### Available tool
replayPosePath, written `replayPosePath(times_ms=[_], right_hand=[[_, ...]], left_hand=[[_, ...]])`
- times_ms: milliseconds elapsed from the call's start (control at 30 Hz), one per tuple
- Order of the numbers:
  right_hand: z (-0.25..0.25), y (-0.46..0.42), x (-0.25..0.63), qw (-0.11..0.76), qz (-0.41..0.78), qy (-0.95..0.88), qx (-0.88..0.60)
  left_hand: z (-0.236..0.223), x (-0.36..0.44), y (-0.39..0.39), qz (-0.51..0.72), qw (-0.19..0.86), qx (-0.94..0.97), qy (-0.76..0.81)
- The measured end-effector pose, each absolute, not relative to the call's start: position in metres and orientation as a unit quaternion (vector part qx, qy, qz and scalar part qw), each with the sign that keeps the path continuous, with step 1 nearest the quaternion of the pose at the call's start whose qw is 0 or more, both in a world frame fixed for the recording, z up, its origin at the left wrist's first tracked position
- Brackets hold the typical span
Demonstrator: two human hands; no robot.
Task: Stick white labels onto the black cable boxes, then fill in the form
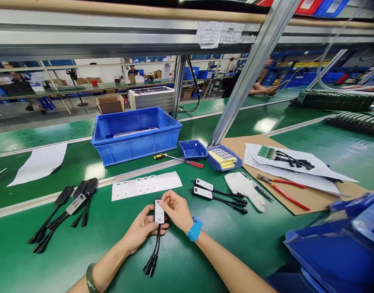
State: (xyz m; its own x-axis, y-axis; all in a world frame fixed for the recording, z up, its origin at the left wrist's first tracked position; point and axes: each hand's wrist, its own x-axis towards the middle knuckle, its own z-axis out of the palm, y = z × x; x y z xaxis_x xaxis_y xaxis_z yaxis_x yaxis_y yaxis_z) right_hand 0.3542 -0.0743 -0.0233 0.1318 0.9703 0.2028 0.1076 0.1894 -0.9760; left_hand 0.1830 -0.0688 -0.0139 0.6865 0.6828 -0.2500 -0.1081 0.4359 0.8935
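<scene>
Left hand (140, 228): grasped the cabled module (159, 211), just in front of the sticker sheet (168, 181).
Right hand (178, 211): pinched the module's upper edge.
Two similar modules (203, 193): lay right of the sticker sheet.

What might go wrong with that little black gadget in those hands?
The gadget's white label could crease or sit crooked, with the right hand at its upper part. The black cables hang below the left hand and might strain if tugged. Off to the right, the red-handled cutters lie near the white glove; a careless reach could possibly nick someone.
</scene>
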Motion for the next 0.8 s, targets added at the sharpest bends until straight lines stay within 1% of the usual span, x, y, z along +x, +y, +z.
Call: replayPosePath(times_ms=[500, 800], right_hand=[[-0.0246, -0.0736, 0.3523, 0.562, 0.367, -0.517, -0.532], [-0.0234, -0.0747, 0.3511, 0.547, 0.342, -0.523, -0.556]], left_hand=[[-0.0142, 0.1843, -0.0697, 0.248, 0.773, 0.493, 0.313], [-0.0091, 0.1860, -0.0724, 0.249, 0.756, 0.515, 0.319]])
